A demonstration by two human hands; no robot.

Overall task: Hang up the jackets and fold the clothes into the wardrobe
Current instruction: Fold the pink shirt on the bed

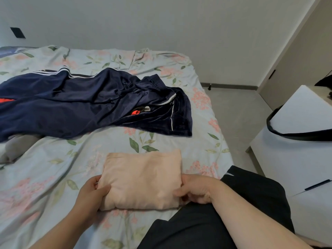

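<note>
A folded pale pink garment [143, 178] lies on the floral bedsheet [53, 177] near the bed's front edge. My left hand [91, 193] grips its left edge, thumb on top and fingers under the fold. My right hand [195, 188] grips its right edge in the same way. Farther back a navy jacket [75, 101] with white stripes and red patches lies spread and crumpled across the bed.
A grey cloth [16, 146] peeks out at the left under the jacket. A white bedside cabinet [296, 159] with a black strap over it stands at the right. Beyond it is a beige wardrobe door [298, 69]. Bare floor runs between bed and cabinet.
</note>
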